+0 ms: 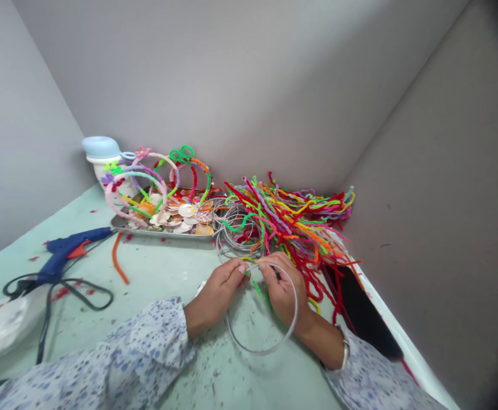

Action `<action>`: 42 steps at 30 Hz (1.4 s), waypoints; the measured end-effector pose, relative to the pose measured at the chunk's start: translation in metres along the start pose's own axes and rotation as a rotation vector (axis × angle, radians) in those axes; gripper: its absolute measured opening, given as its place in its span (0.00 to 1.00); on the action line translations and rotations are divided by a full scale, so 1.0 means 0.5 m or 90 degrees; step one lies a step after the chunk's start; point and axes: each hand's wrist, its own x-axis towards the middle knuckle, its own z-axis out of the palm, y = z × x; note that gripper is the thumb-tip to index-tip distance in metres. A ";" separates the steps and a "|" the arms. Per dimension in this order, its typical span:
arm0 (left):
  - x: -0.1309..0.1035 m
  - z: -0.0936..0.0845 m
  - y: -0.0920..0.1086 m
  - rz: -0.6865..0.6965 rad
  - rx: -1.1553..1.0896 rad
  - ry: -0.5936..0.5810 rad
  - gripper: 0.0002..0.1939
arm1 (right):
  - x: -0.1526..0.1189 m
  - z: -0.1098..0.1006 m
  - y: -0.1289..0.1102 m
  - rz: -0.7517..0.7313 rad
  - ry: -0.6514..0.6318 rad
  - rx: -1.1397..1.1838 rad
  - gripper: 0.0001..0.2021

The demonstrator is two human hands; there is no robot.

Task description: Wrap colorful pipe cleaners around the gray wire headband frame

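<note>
A loop of grey wire [262,352] hangs between my two hands above the table. My left hand [222,290] pinches one part of the loop near its top, thumb against fingers. From the other side, my right hand [284,287] pinches the wire close by, and the ring curves in front of that hand. A bit of green pipe cleaner [257,287] shows below my fingertips; whether I hold it I cannot tell. Just beyond my hands lies a coil of grey wire [236,247], with a large heap of coloured pipe cleaners [292,216] beside it.
A metal tray [167,234] holds shells and several pipe-cleaner-wrapped hoops [163,185]. Behind it stands a white cup with a blue lid [101,148]. A blue glue gun [63,253] with its cord lies left, near an orange pipe cleaner [118,259]. A black phone [366,313] lies right.
</note>
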 end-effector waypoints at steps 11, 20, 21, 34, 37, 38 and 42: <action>-0.003 -0.001 0.009 -0.035 -0.043 -0.013 0.06 | 0.001 0.000 0.000 0.010 0.012 0.001 0.08; -0.006 0.009 0.008 0.002 0.132 0.058 0.02 | 0.003 0.002 -0.003 0.011 -0.001 -0.003 0.09; -0.006 0.009 0.008 0.009 0.148 0.066 0.02 | 0.004 0.002 -0.004 0.011 -0.002 -0.002 0.09; -0.010 0.009 0.018 0.060 0.290 0.093 0.04 | 0.006 0.002 -0.007 0.016 -0.003 -0.002 0.09; -0.011 0.008 0.018 0.072 0.305 0.097 0.04 | 0.007 0.003 -0.005 0.016 -0.006 -0.007 0.09; -0.011 0.008 0.018 0.075 0.306 0.097 0.05 | 0.007 0.003 -0.005 0.016 -0.006 -0.008 0.09; -0.013 0.008 0.021 0.079 0.293 0.101 0.06 | 0.006 0.002 -0.005 0.020 -0.005 -0.010 0.09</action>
